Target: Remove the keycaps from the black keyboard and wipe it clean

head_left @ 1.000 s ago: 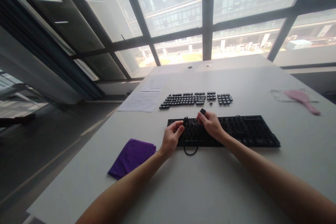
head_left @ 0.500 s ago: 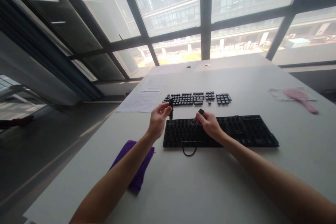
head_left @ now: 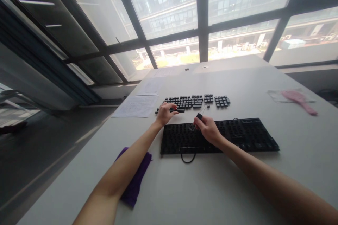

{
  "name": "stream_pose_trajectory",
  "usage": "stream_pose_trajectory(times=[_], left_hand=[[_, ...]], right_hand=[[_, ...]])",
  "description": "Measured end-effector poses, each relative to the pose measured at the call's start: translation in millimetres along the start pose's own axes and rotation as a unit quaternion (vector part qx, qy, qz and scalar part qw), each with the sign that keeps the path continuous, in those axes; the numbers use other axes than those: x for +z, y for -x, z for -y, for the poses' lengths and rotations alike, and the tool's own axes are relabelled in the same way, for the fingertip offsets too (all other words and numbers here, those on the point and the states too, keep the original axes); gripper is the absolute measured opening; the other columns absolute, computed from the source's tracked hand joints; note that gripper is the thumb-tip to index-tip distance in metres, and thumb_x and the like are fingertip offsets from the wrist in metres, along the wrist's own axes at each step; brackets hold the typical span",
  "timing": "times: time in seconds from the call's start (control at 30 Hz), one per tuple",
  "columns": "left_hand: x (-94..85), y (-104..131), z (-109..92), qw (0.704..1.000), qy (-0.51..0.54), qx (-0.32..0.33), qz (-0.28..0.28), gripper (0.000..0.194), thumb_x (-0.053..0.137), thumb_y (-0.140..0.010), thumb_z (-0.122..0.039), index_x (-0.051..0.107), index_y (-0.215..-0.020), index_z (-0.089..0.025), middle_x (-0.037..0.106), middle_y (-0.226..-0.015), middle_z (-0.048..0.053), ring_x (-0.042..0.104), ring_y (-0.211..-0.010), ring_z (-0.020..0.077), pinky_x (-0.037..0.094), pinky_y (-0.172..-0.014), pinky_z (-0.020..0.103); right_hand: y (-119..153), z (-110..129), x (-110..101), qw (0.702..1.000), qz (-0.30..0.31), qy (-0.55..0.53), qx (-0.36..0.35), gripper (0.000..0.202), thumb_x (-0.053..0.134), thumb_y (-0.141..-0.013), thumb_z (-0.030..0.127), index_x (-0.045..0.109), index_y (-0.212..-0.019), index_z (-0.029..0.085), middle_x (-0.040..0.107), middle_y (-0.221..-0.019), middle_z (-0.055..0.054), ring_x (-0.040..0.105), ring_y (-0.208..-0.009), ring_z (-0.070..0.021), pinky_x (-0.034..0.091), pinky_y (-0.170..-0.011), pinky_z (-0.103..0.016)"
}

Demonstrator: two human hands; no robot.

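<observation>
In my left hand (head_left: 164,113), the thumb and forefinger close around a long black space bar keycap (head_left: 180,111), which lies level at the front left of the keycap rows (head_left: 186,101). My right hand (head_left: 210,130) grips a wire keycap puller (head_left: 199,116) by its dark handle; thin wires stick out at both ends. That hand hovers over a black keyboard (head_left: 245,133) with its keycaps off, leaving bare switches across most of it. Part of the keyboard is hidden behind my right hand and forearm.
A purple cloth (head_left: 137,179) lies under my left forearm. Printed papers (head_left: 134,106) rest at the table's left edge. To the right, a pink hairbrush-shaped item (head_left: 298,100) sits partly on a flat clear packet (head_left: 273,95). A cable loop (head_left: 188,162) shows at the keyboard's front.
My left hand has moved forward with the space bar keycap, turning it from upright to level beside the keycap rows. My right hand keeps the puller over the keyboard. The view has shifted slightly.
</observation>
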State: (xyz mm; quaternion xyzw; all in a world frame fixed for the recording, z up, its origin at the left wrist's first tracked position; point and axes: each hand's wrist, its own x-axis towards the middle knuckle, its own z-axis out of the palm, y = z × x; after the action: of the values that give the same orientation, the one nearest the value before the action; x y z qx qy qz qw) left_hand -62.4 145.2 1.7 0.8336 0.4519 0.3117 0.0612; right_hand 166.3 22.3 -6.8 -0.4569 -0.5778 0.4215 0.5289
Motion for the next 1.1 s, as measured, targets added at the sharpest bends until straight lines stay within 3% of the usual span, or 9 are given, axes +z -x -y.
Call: stream_pose_trajectory(times=[0.13, 0.67, 1.1], left_hand=[[2.6, 1, 11, 1.0, -0.001, 0.0, 0.001, 0.034, 0.084, -0.07, -0.022, 0.068, -0.099, -0.023, 0.074, -0.087, 0.001, 0.058, -0.086, 0.0227, 0.044, -0.088, 0.038], [10.0, 2, 21, 1.0, -0.026, -0.008, -0.01, 0.028, 0.083, -0.072, -0.026, 0.07, -0.097, -0.023, 0.071, -0.092, 0.003, 0.056, -0.09, 0.0235, 0.044, -0.089, 0.037], [1.4, 4, 25, 0.999, -0.013, -0.021, -0.022, 0.028, 0.083, -0.072, -0.024, 0.069, -0.097, -0.023, 0.072, -0.097, 0.003, 0.056, -0.095, 0.0253, 0.045, -0.092, 0.039]], right_hand=[[0, 3, -1, 1.0, -0.001, 0.009, -0.003, 0.038, 0.053, -0.091, 0.045, 0.062, -0.068, 0.016, 0.057, -0.058, -0.001, 0.051, -0.056, -0.0148, 0.038, -0.055, -0.026], [-1, 1, -1, 1.0, 0.002, 0.006, 0.003, 0.038, 0.054, -0.092, 0.045, 0.064, -0.07, 0.016, 0.058, -0.059, -0.001, 0.053, -0.056, -0.015, 0.04, -0.056, -0.026], [-1, 2, -2, 1.0, -0.003, -0.022, 0.01, 0.038, 0.055, -0.091, 0.047, 0.064, -0.069, 0.016, 0.058, -0.058, -0.001, 0.053, -0.056, -0.0148, 0.04, -0.056, -0.026]])
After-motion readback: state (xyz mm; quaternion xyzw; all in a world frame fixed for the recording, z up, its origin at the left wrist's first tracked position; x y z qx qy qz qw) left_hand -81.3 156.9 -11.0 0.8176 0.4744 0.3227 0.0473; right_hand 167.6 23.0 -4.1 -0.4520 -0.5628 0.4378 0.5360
